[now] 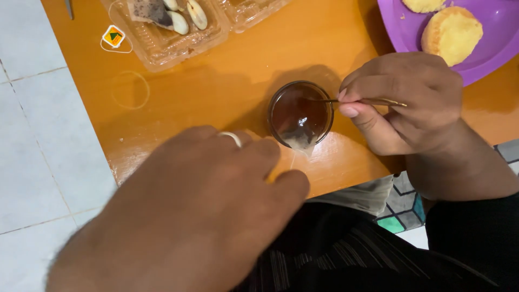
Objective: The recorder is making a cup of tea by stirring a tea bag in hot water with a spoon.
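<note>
Here: one tea glass [300,114] — right hand [411,103] grips one spoon [367,101].

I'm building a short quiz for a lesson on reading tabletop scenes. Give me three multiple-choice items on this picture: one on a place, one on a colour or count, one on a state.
1. Where does the glass of tea stand?
A. On the wooden table, near its front edge
B. On the purple plate
C. On the floor tiles

2. What colour is the plate holding the round cakes?
A. White
B. Purple
C. Green

3. What is the right hand doing?
A. Lying flat on the table
B. Lifting a cake
C. Pinching a thin spoon that reaches into the glass

Answers: 1 A, the glass sits on orange-brown wood between both hands. 2 B, the rim at top right is purple. 3 C, thumb and fingers grip the handle.
</note>
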